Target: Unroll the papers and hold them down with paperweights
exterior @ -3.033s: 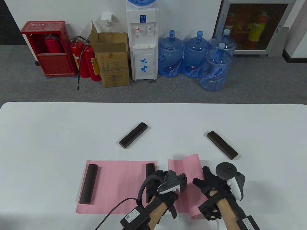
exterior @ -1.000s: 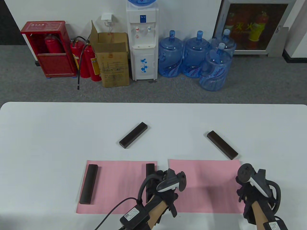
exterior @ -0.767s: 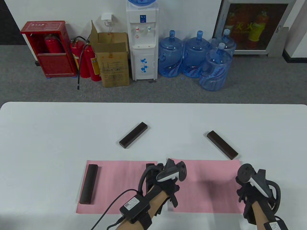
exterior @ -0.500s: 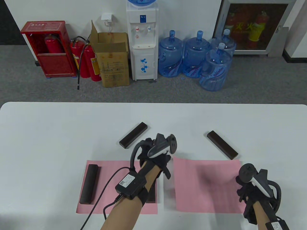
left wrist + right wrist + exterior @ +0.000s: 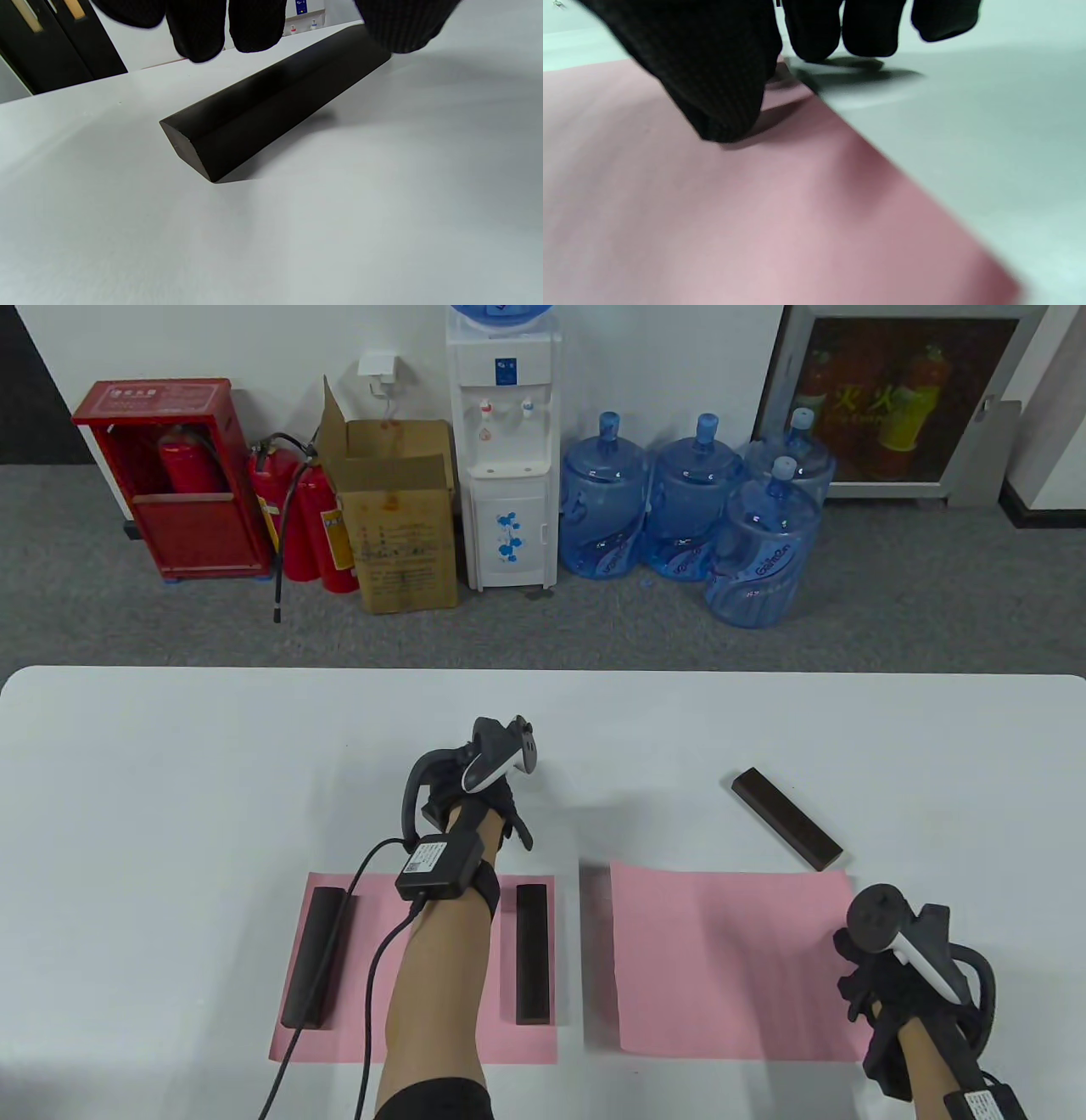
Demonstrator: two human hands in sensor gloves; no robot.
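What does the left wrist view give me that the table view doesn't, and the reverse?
Only the left wrist view shows the dark paperweight lying flat on bare table, gloved fingertips just above it, apparently not gripping.

Only the table view shows the left hand covering that weight, the right hand at the right edge of the right pink paper, which carries no weights, the left pink paper with two, and a spare paperweight.

Both show the white table.
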